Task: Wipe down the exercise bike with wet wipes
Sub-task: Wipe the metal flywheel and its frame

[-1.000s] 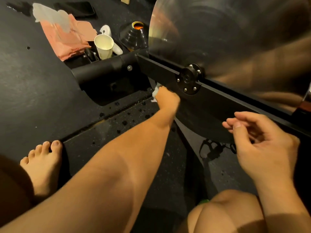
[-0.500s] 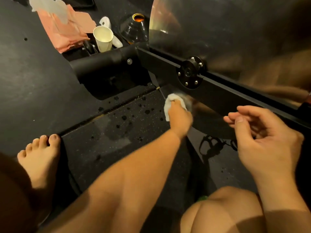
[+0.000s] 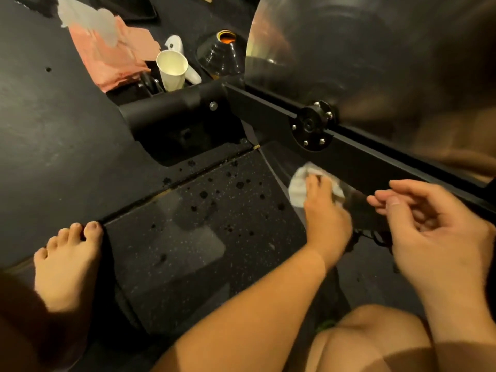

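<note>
Head: left hand (image 3: 326, 218) holds wipe (image 3: 299, 183) on flywheel (image 3: 362, 49); right hand (image 3: 440, 237) relaxed.

You look down on a dark matte floor (image 3: 53, 116) under dim, warm yellowish light. Nearer you lies a black speckled mat (image 3: 188, 251), dotted with dark wet-looking spots. A white paper cup (image 3: 171, 69) stands upright farther off.

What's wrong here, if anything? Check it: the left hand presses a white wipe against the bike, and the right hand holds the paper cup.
The right hand holds nothing; its fingers hang loosely curled. The paper cup stands apart, by the pink pack. The left hand does press the white wipe against the bike. The head view shows it.
</note>
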